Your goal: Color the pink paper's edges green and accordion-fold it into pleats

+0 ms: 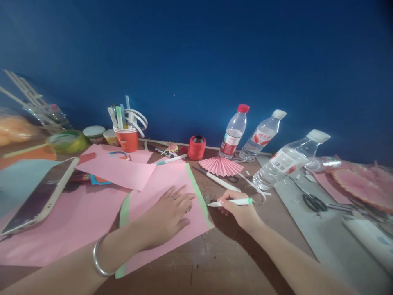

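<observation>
My left hand (172, 211) lies flat with spread fingers on a sheet of pink paper (162, 182), a ring on one finger and a bangle on the wrist. Green bands run along the sheet's left and right edges. In my right hand (238, 211) is a white marker (235, 202) with a green end, gripped like a pen. Its tip is close to the right green edge of the sheet; whether it touches the paper or the table I cannot tell. Above the right hand sit a folded pink paper fan (220, 165) and a white-handled tool (222, 181).
Several plastic bottles (232, 135) stand along the blue wall, beside a red thread spool (197, 148). A red paper cup (127, 140) holds markers. Left are a phone (39, 196) and loose pink paper (76, 217). Scissors (313, 203) rest on a grey sheet (307, 221) at right.
</observation>
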`<state>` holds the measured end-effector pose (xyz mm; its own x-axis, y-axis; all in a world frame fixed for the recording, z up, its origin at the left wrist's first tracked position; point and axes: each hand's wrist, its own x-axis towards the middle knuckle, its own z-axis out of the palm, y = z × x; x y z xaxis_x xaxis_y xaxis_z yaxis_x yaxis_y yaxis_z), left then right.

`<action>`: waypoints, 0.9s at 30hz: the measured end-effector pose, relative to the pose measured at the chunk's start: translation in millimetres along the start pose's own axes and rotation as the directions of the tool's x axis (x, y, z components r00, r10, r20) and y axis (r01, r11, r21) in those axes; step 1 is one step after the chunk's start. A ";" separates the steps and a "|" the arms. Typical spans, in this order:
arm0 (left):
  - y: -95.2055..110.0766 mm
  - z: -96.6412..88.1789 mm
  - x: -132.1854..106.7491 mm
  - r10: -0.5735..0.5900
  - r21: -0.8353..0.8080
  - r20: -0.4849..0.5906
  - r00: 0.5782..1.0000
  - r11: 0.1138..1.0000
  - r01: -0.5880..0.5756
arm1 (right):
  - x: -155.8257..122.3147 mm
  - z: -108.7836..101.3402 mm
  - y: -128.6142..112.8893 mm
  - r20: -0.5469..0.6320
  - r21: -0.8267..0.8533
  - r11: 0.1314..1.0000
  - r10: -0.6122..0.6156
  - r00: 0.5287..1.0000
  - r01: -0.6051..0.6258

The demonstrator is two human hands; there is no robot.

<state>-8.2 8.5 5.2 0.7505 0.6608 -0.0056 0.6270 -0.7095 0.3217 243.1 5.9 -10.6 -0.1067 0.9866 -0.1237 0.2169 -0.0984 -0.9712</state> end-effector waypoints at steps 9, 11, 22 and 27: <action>-0.8 1.6 -0.6 0.010 -0.021 -0.029 1.000 1.000 -0.011 | -0.7 1.2 -0.5 -0.008 -0.092 0.995 -0.043 0.999 0.043; -0.8 1.6 -0.4 0.008 -0.019 -0.023 1.000 1.000 -0.009 | -0.5 1.1 0.0 -0.007 -0.095 0.995 -0.041 0.999 0.041; -0.6 1.5 -0.9 -0.004 0.009 -0.008 1.000 1.000 0.004 | -2.1 -0.4 1.1 0.031 -0.026 0.999 0.035 0.999 -0.034; -2.0 3.4 -0.4 0.002 0.027 -0.003 1.000 1.000 -0.002 | -2.6 -1.7 0.4 0.041 -0.012 1.000 0.027 0.999 -0.027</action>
<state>-9.0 8.8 1.3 0.7514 0.6598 -0.0017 0.6306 -0.7174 0.2960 245.0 3.5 -10.3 -0.1409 0.9773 -0.1583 0.2308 -0.1230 -0.9652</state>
